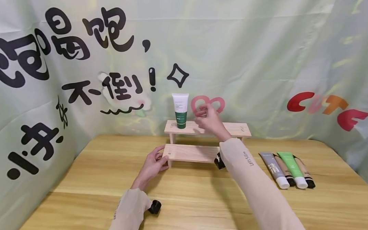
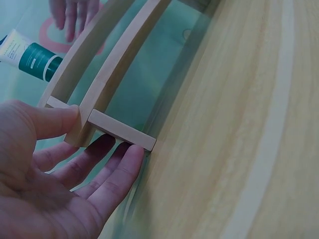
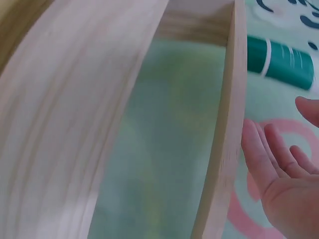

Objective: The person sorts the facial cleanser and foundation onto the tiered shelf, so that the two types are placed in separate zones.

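Note:
A white and green squeeze tube (image 1: pixel 180 110) stands cap down on the left part of the upper tier (image 1: pixel 230 127) of a small two-step wooden stand. My right hand (image 1: pixel 211 120) hovers just right of this tube, fingers loosely bent and apart from it, with nothing held. At the left end of the lower tier (image 1: pixel 192 153), my left hand (image 1: pixel 152 165) grips the stand. In the left wrist view its thumb presses the top board while the fingers (image 2: pixel 112 181) reach under, by the leg (image 2: pixel 122 129). The right wrist view shows the open palm (image 3: pixel 294 194) beside the upper board (image 3: pixel 222 149).
On the table's right side lie a grey tube (image 1: pixel 274 171), a green tube (image 1: pixel 292 169) and two brown tubes with black caps, side by side. A printed cloth (image 1: pixel 246 57) hangs behind the wooden table (image 1: pixel 188 211). My right forearm passes over the stand's right end.

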The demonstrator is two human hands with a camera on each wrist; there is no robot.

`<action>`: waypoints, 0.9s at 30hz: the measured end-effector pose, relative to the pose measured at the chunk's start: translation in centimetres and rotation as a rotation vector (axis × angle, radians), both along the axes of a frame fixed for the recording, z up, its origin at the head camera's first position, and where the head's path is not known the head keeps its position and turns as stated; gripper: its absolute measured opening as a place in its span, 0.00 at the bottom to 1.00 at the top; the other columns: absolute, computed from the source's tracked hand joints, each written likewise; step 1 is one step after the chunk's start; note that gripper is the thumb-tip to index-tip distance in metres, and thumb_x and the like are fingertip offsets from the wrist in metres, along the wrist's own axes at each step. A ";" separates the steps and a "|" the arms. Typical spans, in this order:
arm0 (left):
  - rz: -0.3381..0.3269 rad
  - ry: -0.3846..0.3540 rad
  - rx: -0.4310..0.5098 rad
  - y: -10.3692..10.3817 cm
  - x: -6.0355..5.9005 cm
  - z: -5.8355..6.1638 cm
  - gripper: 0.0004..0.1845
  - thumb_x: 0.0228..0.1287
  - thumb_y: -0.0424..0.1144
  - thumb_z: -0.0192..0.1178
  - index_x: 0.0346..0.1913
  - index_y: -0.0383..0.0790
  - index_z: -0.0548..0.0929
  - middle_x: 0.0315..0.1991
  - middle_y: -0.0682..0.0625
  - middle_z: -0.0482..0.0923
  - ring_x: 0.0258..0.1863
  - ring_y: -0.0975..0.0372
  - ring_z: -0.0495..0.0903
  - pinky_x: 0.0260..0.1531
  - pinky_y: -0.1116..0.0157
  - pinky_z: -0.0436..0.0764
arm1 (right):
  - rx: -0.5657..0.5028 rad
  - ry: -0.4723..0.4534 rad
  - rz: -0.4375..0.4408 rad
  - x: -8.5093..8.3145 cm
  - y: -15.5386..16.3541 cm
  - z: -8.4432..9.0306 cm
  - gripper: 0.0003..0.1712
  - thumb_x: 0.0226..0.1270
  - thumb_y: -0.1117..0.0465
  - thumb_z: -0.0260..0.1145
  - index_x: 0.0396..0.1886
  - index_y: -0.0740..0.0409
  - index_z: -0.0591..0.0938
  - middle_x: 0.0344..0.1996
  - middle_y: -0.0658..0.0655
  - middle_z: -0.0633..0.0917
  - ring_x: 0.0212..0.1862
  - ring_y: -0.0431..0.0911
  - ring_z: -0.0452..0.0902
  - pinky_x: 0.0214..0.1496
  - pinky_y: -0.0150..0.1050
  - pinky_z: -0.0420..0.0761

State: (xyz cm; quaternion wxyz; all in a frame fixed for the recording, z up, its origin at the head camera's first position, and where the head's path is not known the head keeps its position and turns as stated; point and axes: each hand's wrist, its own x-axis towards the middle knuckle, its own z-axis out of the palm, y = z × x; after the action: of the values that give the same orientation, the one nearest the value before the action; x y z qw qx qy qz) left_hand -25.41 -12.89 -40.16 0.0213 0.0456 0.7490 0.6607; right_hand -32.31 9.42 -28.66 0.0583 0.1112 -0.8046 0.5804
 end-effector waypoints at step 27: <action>0.004 -0.028 0.005 -0.1 -0.1 0.0 0.26 0.65 0.26 0.51 0.65 0.38 0.62 0.51 0.34 0.73 0.46 0.48 0.76 0.41 0.54 0.79 | -0.011 -0.018 -0.006 2.8 10.5 1.3 0.29 0.63 0.74 0.55 0.62 0.73 0.57 0.53 0.74 0.70 0.49 0.61 0.71 0.47 0.48 0.77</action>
State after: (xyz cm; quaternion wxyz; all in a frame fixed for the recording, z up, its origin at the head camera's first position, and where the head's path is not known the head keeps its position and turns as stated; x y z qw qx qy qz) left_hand -25.47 -12.95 -40.14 0.0304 0.0348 0.7469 0.6633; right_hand -29.55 19.92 -27.32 0.0535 0.1031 -0.8023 0.5855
